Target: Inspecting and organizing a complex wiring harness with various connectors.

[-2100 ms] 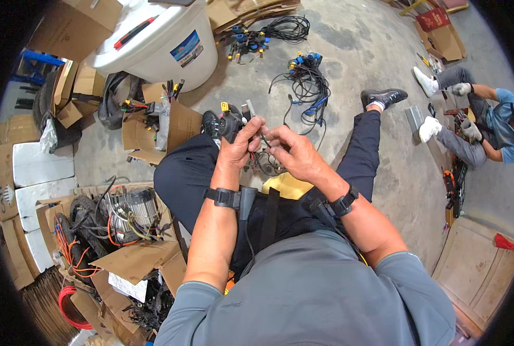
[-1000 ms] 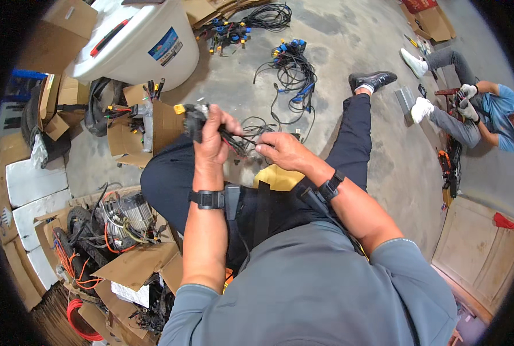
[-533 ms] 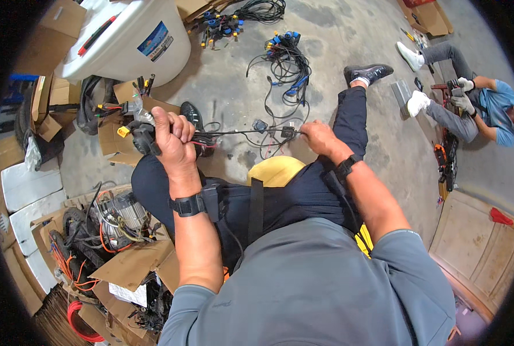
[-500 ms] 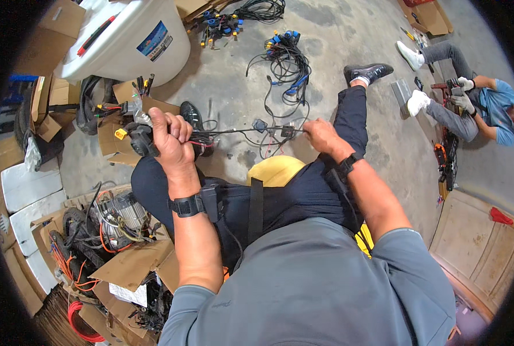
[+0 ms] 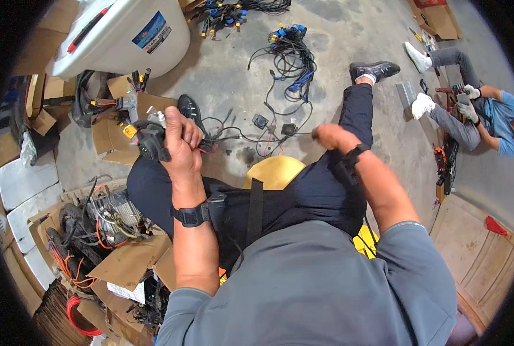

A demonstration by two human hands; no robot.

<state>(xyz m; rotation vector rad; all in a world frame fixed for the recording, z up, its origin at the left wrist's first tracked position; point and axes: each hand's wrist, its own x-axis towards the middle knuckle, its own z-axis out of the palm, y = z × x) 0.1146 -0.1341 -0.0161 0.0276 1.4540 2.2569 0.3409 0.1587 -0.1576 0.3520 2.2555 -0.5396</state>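
My left hand [image 5: 183,141] is closed around a black cable harness [image 5: 152,143], above my left thigh. A yellow connector [image 5: 130,131] sticks out on its far side, and a clear plastic piece shows by the thumb. Thin black and red leads [image 5: 214,140] trail from that fist toward the right. Above my right knee, my right hand [image 5: 333,137] is curled, its fingertips at a black cable [image 5: 296,134] that runs across between my legs. Whether the fingertips grip it is partly hidden. Two small black parts, one a square block [image 5: 260,121], lie on the floor among the wires.
A heap of black cables with blue connectors [image 5: 291,49] lies ahead. At left stand a white tub [image 5: 176,49], an open cardboard box [image 5: 115,138] and a metal motor [image 5: 121,210]. A yellow seat edge [image 5: 275,172] shows between my legs. A gloved co-worker [image 5: 502,115] sits at right.
My left hand has shifted slightly right with the harness. The cable strung between my hands has slackened and sagged toward the floor. My right hand has turned and moved a little right.
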